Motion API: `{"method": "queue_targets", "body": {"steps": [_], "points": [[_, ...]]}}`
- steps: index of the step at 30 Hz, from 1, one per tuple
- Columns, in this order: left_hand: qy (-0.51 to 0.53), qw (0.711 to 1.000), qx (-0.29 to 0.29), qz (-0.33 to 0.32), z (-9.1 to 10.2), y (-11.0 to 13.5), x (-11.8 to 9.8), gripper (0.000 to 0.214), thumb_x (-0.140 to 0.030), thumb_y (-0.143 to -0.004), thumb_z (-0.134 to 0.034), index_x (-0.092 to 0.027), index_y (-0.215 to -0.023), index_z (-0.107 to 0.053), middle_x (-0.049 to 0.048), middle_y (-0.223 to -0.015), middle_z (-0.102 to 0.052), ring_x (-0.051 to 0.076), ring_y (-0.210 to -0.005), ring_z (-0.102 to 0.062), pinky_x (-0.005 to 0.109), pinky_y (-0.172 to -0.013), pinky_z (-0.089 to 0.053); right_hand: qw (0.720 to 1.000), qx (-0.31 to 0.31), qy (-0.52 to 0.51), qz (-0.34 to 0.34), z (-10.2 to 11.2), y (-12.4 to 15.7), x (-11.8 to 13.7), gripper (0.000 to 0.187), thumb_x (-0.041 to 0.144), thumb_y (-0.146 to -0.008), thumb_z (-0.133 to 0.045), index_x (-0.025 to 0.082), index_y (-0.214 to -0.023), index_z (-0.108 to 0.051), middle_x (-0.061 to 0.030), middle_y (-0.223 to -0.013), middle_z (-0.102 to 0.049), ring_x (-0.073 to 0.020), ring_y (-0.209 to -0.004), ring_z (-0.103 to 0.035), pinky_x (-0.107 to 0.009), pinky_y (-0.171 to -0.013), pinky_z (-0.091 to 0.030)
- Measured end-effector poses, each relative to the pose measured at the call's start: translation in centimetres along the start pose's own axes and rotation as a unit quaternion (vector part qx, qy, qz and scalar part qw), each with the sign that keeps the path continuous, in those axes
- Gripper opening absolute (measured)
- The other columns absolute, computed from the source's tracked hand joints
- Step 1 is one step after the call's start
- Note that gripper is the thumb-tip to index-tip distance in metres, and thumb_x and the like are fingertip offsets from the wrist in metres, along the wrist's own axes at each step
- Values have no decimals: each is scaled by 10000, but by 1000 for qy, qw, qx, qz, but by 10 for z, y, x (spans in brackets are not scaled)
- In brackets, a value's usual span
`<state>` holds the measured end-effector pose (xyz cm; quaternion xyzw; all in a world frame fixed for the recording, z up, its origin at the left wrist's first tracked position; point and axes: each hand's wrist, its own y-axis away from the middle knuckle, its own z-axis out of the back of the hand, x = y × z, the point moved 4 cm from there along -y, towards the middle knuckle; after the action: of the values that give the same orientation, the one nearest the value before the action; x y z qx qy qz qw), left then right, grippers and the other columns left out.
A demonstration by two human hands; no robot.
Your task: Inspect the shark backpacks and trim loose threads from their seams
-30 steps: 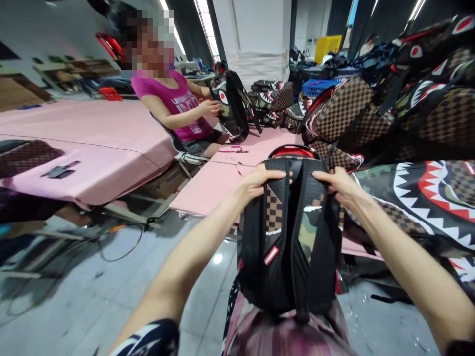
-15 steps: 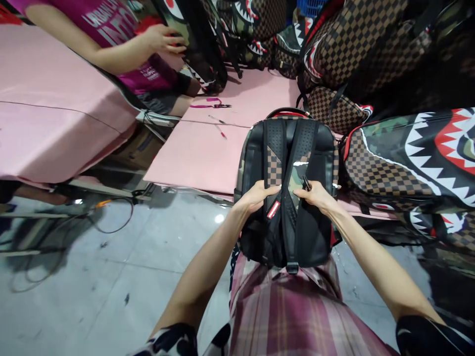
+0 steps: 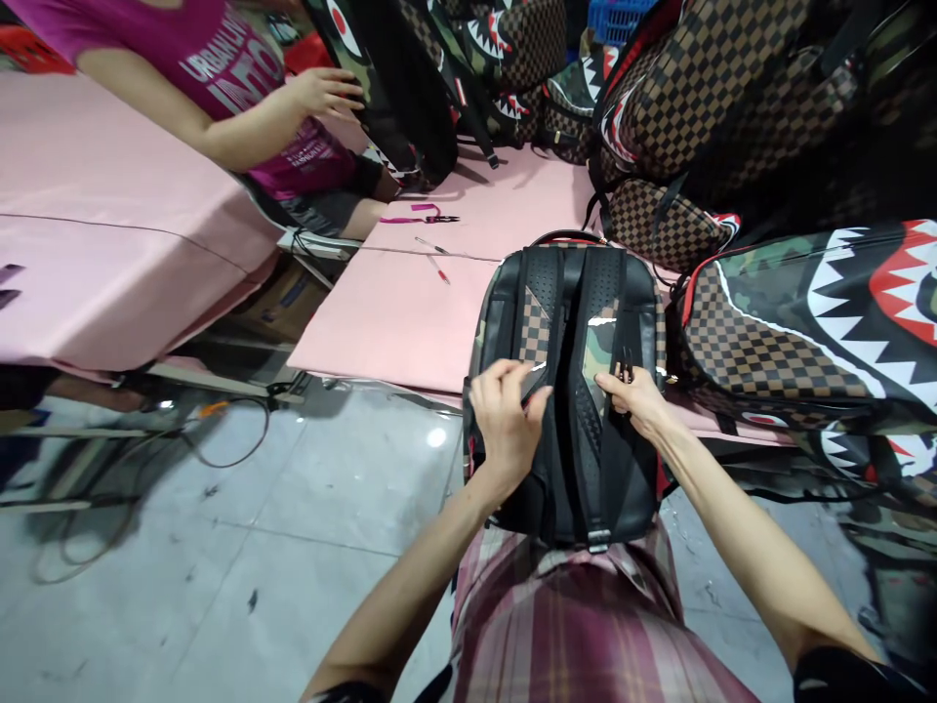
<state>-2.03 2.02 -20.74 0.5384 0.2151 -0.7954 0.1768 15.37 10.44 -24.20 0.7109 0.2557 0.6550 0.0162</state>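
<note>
Holding a backpack upright on the lap, back panel facing up, its top leaning against the edge of the pink table. Left hand curling closed over the left strap about midway down the backpack, fingers pinching the strap where a red tag sits. Right hand closing on the right strap at the same height, gripping a small dark tool — likely snips — between the fingers, tips pointing toward the backpack's top. Judging the step as checking the straps: better keeping the backpack braced on the lap, pulling each strap flat, and keeping the tool's tips turned off the mesh padding. Beyond the backpack, lying on the table, pink-handled scissors; to its right, more shark-mouth bags piling up; beyond and left of it, another person's hand resting on a further bag.
</note>
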Motion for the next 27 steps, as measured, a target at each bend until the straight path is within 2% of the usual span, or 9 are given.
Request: {"method": "queue_targets", "body": {"steps": [3,6,10,13,15,17,21,24,27], "points": [[102,974,154,134,-25,0,3,215,-351,-727,-650,-172,-839,-614,36,-705,-613,136,-609,-568,245,-558,-435,1000,1,-18,2,-1,-1,1,507,414,-520,-808,201,-585,-352,126,-475,-241,-10,-381,-179,-184,-368,-124],[235,894,259,280,-48,2,12,303,-424,-657,-692,-149,-705,-574,-25,-518,-490,73,-435,-423,192,-401,-288,999,8,-47,-13,1,-1,2,532,425,-490,-815,209,-575,-337,135,-450,-231,-10,-368,-169,-183,-364,-133],[318,855,291,289,-64,2,15,386,-466,-583,-753,-138,-639,-557,-19,-559,-495,61,-481,-427,178,-407,-260,1000,-5,-27,-13,7,-3,1,551,503,-496,-783,220,-560,-315,133,-429,-229,-21,-355,-175,-193,-361,-156],[391,826,291,284,-73,4,16,378,-451,-614,-750,-138,-637,-540,-33,-566,-471,46,-480,-392,183,-432,-250,989,-63,123,54,16,-1,8,439,576,-622,-670,199,-631,-446,73,-485,-394,-70,-397,-337,-220,-409,-284],[416,814,286,287,-78,6,17,366,-433,-630,-749,-139,-637,-531,-41,-566,-457,42,-475,-376,189,-444,-246,940,-135,290,119,22,9,18,439,571,-704,-603,172,-882,-556,-8,-673,-579,-144,-546,-514,-263,-518,-390],[411,818,288,282,-81,6,18,359,-417,-638,-748,-137,-621,-524,-37,-567,-463,45,-481,-382,192,-453,-248,856,-211,441,172,23,27,32,545,529,-777,-551,159,-1171,-484,-94,-943,-642,-223,-749,-601,-311,-617,-432],[397,829,288,269,-83,5,19,349,-401,-648,-742,-137,-595,-519,-31,-559,-473,53,-495,-402,198,-478,-272,715,-216,595,296,3,65,52,341,330,-905,-424,129,-1168,-509,-138,-1045,-631,-226,-888,-608,-299,-701,-422],[406,827,282,268,-83,4,21,358,-407,-638,-751,-138,-591,-519,-34,-559,-468,55,-504,-405,198,-502,-300,665,-155,659,316,-14,78,50,243,267,-909,-438,175,-1073,-591,-79,-974,-646,-180,-825,-606,-265,-649,-389],[416,818,285,275,-85,5,23,367,-421,-624,-761,-138,-603,-529,-25,-590,-490,62,-529,-421,204,-539,-334,647,-162,691,279,-18,78,44,229,281,-900,-469,198,-1052,-619,-50,-940,-642,-156,-744,-597,-268,-559,-336]]}}
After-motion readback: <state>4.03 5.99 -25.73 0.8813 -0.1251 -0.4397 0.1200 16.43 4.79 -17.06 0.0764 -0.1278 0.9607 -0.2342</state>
